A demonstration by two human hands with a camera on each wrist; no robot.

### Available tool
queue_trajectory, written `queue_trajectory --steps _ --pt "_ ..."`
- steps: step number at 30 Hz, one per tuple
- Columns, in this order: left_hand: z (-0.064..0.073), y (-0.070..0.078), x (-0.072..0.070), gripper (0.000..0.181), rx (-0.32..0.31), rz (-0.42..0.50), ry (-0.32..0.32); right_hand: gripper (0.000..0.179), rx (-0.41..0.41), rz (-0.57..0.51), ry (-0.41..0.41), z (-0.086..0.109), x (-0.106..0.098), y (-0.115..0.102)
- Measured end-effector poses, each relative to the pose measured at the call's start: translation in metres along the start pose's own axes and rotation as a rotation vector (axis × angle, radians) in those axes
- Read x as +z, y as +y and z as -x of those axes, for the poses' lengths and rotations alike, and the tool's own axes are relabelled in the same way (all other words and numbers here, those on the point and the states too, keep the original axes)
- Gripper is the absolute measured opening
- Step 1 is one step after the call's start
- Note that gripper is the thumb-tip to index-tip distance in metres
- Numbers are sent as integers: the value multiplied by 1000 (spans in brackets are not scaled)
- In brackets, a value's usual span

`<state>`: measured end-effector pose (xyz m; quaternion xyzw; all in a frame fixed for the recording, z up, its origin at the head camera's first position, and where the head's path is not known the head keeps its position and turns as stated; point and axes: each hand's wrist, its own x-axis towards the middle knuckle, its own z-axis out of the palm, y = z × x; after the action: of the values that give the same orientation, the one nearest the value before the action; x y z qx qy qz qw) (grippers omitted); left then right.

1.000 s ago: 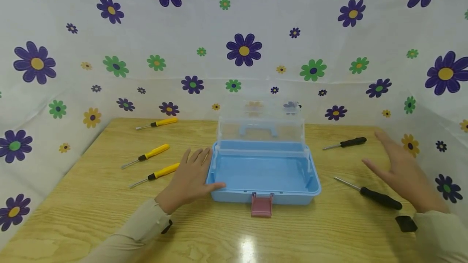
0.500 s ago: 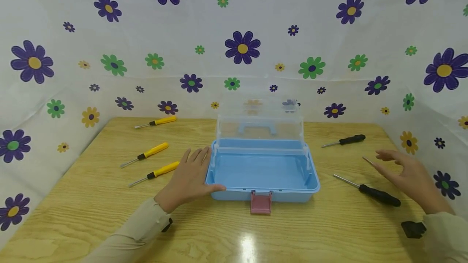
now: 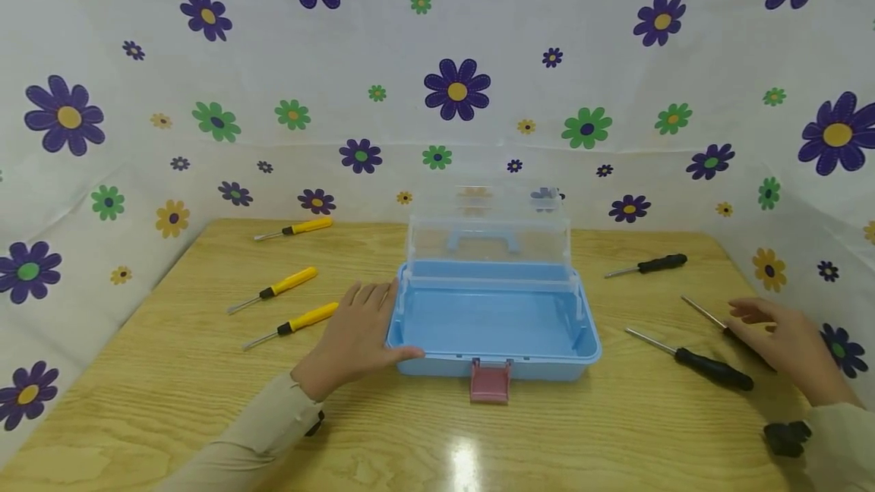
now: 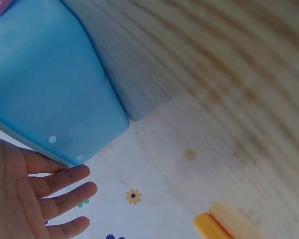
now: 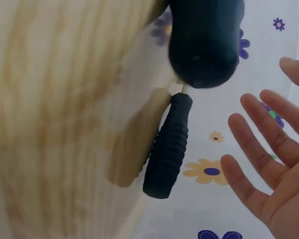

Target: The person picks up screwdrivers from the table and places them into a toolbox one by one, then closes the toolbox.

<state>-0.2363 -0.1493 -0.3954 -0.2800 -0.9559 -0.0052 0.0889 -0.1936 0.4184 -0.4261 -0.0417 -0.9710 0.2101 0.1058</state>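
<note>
An open light-blue box (image 3: 554, 369) has a clear lid (image 3: 437, 241) raised at the back and a pink latch (image 3: 490, 384) in front. My left hand (image 3: 352, 340) rests at its left end, thumb over the front corner. The left wrist view shows straight fingers (image 4: 62, 181) beside the blue wall (image 4: 55, 89). On the right, my right hand (image 3: 786, 351) hovers over a black-handled screwdriver (image 3: 704, 313), partly covering its handle. In the right wrist view its fingers are spread, apart from two black handles (image 5: 167, 149). Another black screwdriver (image 3: 714, 370) lies just left of this hand.
A smaller black screwdriver (image 3: 661, 264) lies farther back on the right. On the left are yellow-handled screwdrivers, one at the back (image 3: 311, 226), one in the middle (image 3: 294, 280) and one by my left hand (image 3: 311, 318). Flower-printed cloth (image 3: 636, 82) surrounds the wooden table (image 3: 383, 439).
My right hand has come down and toward me, from above the right table edge to over the black screwdriver, whose shaft now shows. The left hand has stayed at the box.
</note>
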Motion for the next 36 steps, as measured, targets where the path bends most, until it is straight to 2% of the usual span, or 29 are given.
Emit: queue_trajectory --steps 3,7,16,22,31,36 --pt "0 0 0 109 -2 -5 4 48 16 -17 -34 9 -12 -20" --pt "1 1 -1 108 -3 -12 12 49 48 8 -56 15 -19 -30" --pt "0 3 -1 108 -19 0 0 47 43 55 -133 13 -20 -15" --pt "1 3 -1 108 -23 0 -9 56 97 71 -218 10 -22 -12" --pt "2 4 -2 107 -27 10 -18 60 82 52 -240 9 -19 -5" --pt "1 4 -2 108 -29 18 -26 60 87 34 -279 8 -22 -3"
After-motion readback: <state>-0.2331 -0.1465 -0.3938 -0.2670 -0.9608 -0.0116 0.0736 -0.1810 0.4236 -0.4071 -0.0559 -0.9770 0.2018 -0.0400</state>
